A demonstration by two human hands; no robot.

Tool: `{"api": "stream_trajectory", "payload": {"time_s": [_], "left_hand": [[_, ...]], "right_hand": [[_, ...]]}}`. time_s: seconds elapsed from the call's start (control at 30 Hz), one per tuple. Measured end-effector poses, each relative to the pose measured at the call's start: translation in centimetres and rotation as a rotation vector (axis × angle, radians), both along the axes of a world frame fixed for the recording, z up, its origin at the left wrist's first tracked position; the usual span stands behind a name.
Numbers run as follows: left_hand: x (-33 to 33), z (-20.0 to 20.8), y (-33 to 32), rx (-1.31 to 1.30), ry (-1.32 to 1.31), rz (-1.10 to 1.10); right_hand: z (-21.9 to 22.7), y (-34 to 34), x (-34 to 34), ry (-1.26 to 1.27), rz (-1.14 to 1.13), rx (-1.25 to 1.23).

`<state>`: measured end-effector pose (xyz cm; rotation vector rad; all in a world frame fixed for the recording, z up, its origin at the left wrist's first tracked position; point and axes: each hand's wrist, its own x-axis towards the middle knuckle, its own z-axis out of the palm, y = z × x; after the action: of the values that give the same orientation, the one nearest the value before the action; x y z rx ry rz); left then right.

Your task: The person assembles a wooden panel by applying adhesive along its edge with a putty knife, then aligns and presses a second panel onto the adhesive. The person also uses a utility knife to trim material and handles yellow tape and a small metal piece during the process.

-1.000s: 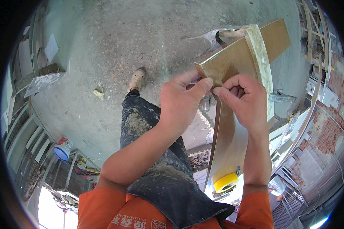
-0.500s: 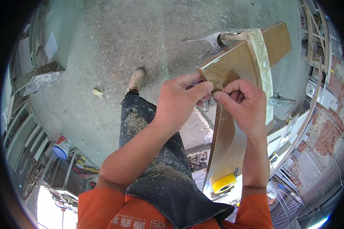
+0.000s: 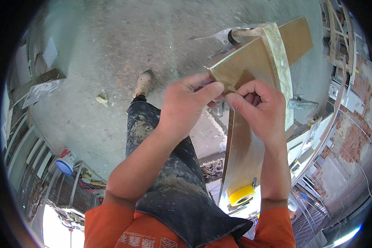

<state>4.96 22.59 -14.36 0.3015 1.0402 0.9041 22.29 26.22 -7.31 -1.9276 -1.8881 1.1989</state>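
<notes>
A brown wood-grained board (image 3: 246,62) with a cut corner lies to the right of my legs. My left hand (image 3: 188,103) is closed in a pinch at that corner, thumb on top and fingertips partly hidden behind the edge. Close beside it, my right hand (image 3: 262,107) pinches thumb against curled forefinger over the board. Whatever lies between the fingertips is too small to make out. A pale, stained strip (image 3: 282,62) crosses the board, with a metal clamp (image 3: 223,36) at its far end and another metal clamp (image 3: 304,103) at its right side.
A yellow tape roll (image 3: 241,195) sits at the board's near end. Farther off to the left are a white bucket with a blue end (image 3: 65,162) and a stained panel (image 3: 43,91). A bare brick wall (image 3: 349,140) stands at the right. A pale scrap (image 3: 101,99) lies on the concrete floor.
The view has shifted slightly, so the board and both hands appear a little higher and farther left. Both hands keep their pinch at the board's corner.
</notes>
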Motion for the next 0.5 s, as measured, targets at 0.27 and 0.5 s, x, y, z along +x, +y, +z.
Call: {"api": "stream_trajectory", "payload": {"time_s": [0.27,0.5], "left_hand": [[0.6,0.7,-0.3,-0.010,0.072,0.033],[1.2,0.3,-0.7,0.016,0.082,0.077]], "right_hand": [[0.0,0.2,0.5,0.070,0.003,-0.045],[-0.3,0.4,0.7,0.085,-0.003,-0.031]]}}
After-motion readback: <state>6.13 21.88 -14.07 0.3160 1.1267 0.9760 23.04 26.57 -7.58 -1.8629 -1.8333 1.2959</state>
